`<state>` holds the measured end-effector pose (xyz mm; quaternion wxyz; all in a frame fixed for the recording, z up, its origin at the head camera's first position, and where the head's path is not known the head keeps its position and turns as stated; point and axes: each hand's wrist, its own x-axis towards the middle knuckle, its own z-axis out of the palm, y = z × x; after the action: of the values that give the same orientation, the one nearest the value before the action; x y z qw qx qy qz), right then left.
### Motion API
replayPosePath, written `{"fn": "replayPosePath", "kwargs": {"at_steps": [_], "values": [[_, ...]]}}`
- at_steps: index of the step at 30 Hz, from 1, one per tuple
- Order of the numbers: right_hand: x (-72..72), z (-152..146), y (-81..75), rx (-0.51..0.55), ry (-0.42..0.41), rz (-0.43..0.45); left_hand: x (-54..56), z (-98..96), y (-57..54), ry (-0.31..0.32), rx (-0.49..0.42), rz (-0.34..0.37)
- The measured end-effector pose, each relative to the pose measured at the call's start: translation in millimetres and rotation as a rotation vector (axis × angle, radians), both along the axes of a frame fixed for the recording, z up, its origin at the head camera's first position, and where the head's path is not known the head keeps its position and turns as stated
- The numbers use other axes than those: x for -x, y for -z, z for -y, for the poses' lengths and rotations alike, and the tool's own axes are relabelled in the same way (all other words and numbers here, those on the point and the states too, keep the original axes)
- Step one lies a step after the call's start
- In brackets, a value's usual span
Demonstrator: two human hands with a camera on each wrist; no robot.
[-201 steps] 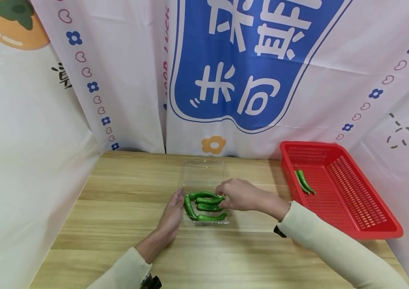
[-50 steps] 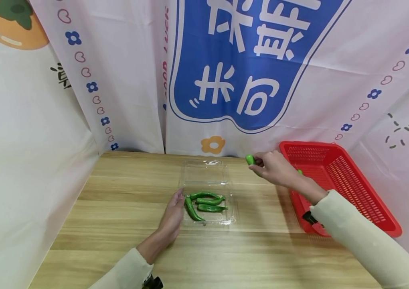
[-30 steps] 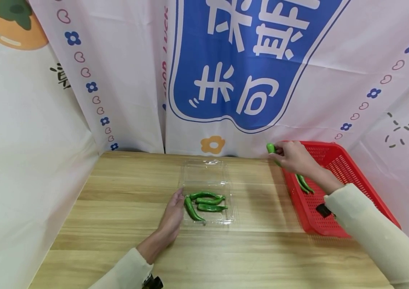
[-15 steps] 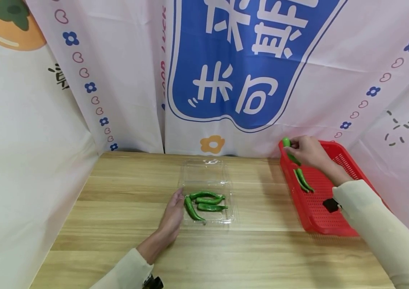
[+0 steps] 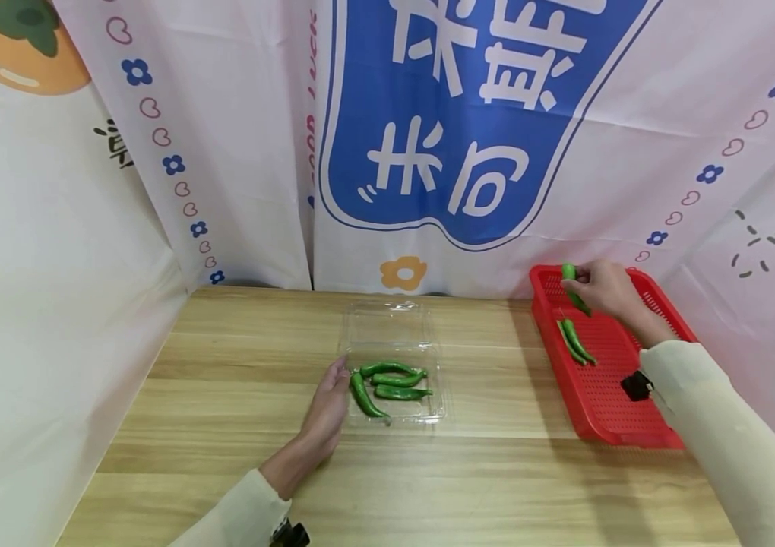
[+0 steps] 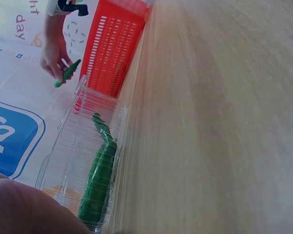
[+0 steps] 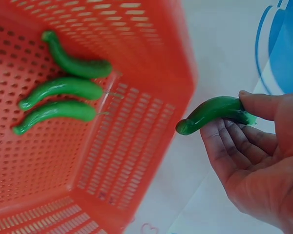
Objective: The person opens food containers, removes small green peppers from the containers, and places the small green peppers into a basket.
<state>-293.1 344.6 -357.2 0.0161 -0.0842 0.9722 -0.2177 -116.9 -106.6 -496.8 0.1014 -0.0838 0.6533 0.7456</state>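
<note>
My right hand (image 5: pixel 608 287) pinches a green chili pepper (image 5: pixel 574 289) between thumb and fingers, over the back left end of the red basket (image 5: pixel 575 395). In the right wrist view the held pepper (image 7: pixel 212 113) appears beside the basket wall. Three green peppers lie in the basket, among them a curved pepper (image 7: pixel 63 90). With mostly straight fingers, my left hand (image 5: pixel 324 410) rests along the left side of a clear plastic box (image 5: pixel 437 406). Several green peppers (image 5: pixel 397 393) lie inside this box, and its hinged lid (image 5: pixel 387 325) is folded back.
The wooden table (image 5: pixel 237 425) is pale, with printed cloth (image 5: pixel 257 152) hanging behind and at both sides. The basket's perforated walls (image 6: pixel 105 53) rise at the table's right. The box stands near the middle of the table, left of the basket.
The pepper at the front of the box is gone from there. My right hand has moved from the box to over the basket, carrying a pepper. My left hand has stayed at the box.
</note>
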Motion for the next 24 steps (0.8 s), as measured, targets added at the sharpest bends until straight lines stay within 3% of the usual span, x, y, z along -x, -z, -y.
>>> {"fn": "replayPosePath", "kwargs": {"at_steps": [6,24], "values": [[3.9,-15.6,9.8,-0.019,0.005,0.009,0.1,1.4,0.4,0.0,-0.007,0.001],[11.9,-51.8,49.4,-0.062,0.048,0.259,-0.7,2.5,4.1,-0.003,-0.001,0.002]]}}
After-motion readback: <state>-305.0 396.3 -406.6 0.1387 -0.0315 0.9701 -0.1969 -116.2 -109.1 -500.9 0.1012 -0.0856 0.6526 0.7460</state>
